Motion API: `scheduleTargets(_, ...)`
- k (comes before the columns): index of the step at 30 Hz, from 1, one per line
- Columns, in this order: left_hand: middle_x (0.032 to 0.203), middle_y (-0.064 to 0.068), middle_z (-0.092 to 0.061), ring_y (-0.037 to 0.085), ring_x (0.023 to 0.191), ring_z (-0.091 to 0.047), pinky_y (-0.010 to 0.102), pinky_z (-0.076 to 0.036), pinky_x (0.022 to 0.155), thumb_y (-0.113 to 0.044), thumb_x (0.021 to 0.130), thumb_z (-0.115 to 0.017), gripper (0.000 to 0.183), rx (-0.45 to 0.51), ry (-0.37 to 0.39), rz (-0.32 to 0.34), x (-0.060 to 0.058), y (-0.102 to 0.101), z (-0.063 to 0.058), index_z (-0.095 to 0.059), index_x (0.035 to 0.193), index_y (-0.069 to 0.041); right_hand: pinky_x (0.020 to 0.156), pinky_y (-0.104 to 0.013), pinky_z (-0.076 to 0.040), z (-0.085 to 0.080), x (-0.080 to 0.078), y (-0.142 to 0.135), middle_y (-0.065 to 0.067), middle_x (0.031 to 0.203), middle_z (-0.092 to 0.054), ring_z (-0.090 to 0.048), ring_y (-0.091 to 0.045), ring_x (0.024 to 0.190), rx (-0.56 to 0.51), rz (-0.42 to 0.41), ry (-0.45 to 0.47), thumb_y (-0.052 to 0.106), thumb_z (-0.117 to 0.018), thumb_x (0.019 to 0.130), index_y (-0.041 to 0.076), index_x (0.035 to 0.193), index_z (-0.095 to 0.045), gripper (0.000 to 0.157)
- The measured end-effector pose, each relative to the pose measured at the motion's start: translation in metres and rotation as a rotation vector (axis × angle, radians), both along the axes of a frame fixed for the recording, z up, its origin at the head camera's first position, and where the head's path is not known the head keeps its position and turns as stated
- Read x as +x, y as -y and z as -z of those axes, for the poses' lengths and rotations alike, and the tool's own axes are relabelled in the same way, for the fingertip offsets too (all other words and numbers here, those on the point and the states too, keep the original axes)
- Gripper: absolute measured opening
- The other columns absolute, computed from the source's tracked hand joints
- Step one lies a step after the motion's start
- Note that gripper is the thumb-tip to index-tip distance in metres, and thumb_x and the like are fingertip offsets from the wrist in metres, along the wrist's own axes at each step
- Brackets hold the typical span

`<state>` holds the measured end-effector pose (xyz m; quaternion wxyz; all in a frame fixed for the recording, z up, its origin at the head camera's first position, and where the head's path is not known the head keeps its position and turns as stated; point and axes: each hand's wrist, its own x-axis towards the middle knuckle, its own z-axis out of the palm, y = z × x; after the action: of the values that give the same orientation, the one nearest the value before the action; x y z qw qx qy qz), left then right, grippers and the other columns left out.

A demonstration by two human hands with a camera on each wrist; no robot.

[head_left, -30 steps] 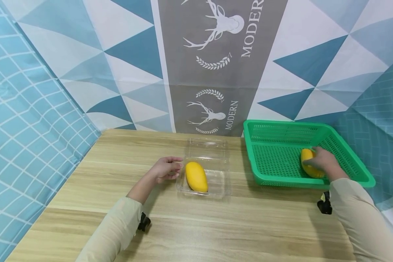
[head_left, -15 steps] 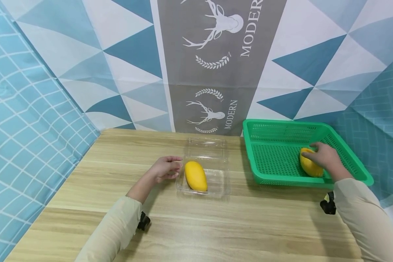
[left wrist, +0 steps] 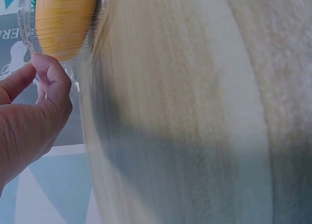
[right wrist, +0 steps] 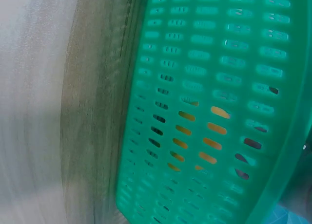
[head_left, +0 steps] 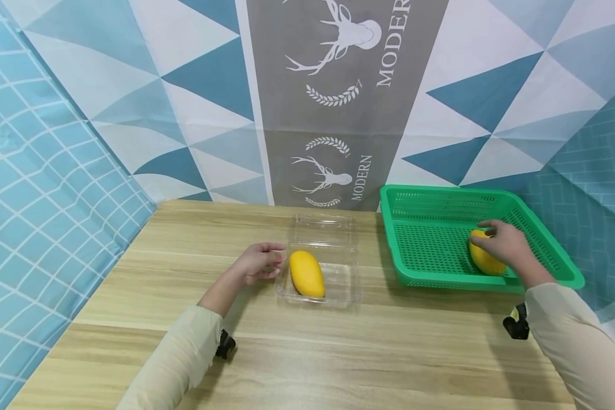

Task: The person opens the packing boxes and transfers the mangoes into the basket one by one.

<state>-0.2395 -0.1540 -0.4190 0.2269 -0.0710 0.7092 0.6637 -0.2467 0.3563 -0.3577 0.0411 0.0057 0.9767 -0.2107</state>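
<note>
In the head view, a yellow mango [head_left: 306,274] lies in the left half of a clear plastic clamshell box [head_left: 340,279], whose lid [head_left: 324,232] is folded back. My left hand [head_left: 258,263] is at the box's left side; in the left wrist view its thumb and forefinger pinch the clear rim. A second mango [head_left: 484,256] rests in the green plastic basket [head_left: 415,279]. Over it is my right hand [head_left: 507,245], fingers loosely bent and spread above its upper end. Through the basket's slots, the right wrist view shows yellow parts of this mango [right wrist: 212,143].
The wooden table [head_left: 338,353] stretches from the box to the front. Behind it hangs a patterned cloth [head_left: 333,114], with the basket's back rim close to it. Black wrist cameras are strapped beneath both forearms.
My right hand has lifted and drawn slightly back from the mango in the basket, uncovering more of it. That mango has shifted a little. My left hand stays at the box.
</note>
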Motion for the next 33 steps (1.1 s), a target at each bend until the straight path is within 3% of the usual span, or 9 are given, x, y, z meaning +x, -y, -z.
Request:
scheduleTargets(19, 0.086, 0.008, -0.054, 0.013, 0.068, -0.053, 0.020, -0.049, 0.061, -0.009, 0.085, -0.055, 0.044, 0.010, -0.001, 0.008, 0.001, 0.000, -0.001, -0.042, 0.126, -0.003, 0.074, -0.050, -0.044, -0.014, 0.008, 0.030, -0.031, 0.118, -0.046, -0.045, -0.042, 0.104, -0.045, -0.082, -0.108, 0.043, -0.046, 0.087, -0.001, 0.121, -0.046, 0.055)
scheduleTargets(33, 0.086, 0.005, -0.053, 0.012, 0.072, -0.053, 0.020, -0.049, 0.060, -0.010, 0.085, -0.055, 0.043, -0.001, -0.004, 0.011, 0.000, 0.000, 0.001, -0.043, 0.126, -0.005, 0.078, -0.050, -0.043, -0.023, 0.010, 0.041, -0.028, 0.121, -0.046, -0.045, -0.040, 0.107, -0.094, -0.095, -0.061, 0.045, -0.048, 0.086, 0.002, 0.124, -0.045, 0.057)
